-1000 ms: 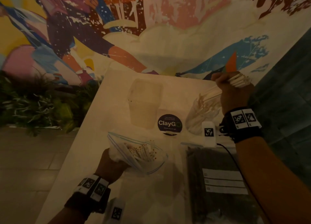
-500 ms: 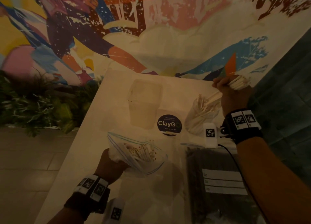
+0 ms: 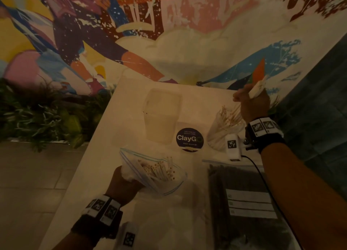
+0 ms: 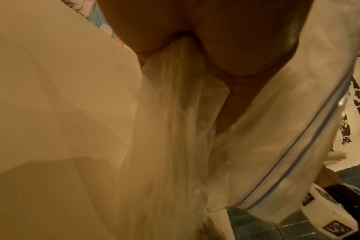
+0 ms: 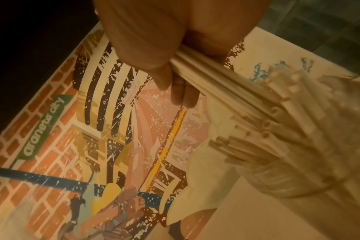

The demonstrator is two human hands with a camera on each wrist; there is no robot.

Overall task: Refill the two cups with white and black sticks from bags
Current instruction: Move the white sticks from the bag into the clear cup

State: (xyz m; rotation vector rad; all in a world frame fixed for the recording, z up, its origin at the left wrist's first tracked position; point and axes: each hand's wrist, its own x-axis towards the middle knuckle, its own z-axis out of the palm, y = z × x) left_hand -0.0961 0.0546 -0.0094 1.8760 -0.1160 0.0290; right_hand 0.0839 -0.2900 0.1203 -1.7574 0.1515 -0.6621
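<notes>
My right hand (image 3: pixel 250 101) grips a bundle of white sticks (image 5: pixel 212 78) whose lower ends reach into the clear cup (image 3: pixel 221 129) at the table's right, which holds many white sticks. A second clear cup (image 3: pixel 162 116) stands to its left with nothing visible in it. My left hand (image 3: pixel 124 182) grips the bunched side of an open zip bag (image 3: pixel 155 172) of white sticks (image 3: pixel 159 171), mouth tilted up. Up close, the left wrist view has the bag's plastic (image 4: pixel 175 129) squeezed under my fingers. A sealed bag of black sticks (image 3: pixel 242 204) lies flat at the near right.
A round dark "ClayGo" sticker (image 3: pixel 190 139) sits on the white table (image 3: pixel 116 137) between the cups. The table's left edge drops to a tiled floor with plants (image 3: pixel 41 116). A painted mural wall (image 3: pixel 169 33) rises just behind the table.
My right hand has lowered and tipped the white stick bundle further into the right cup. The left hand and its bag have stayed in place.
</notes>
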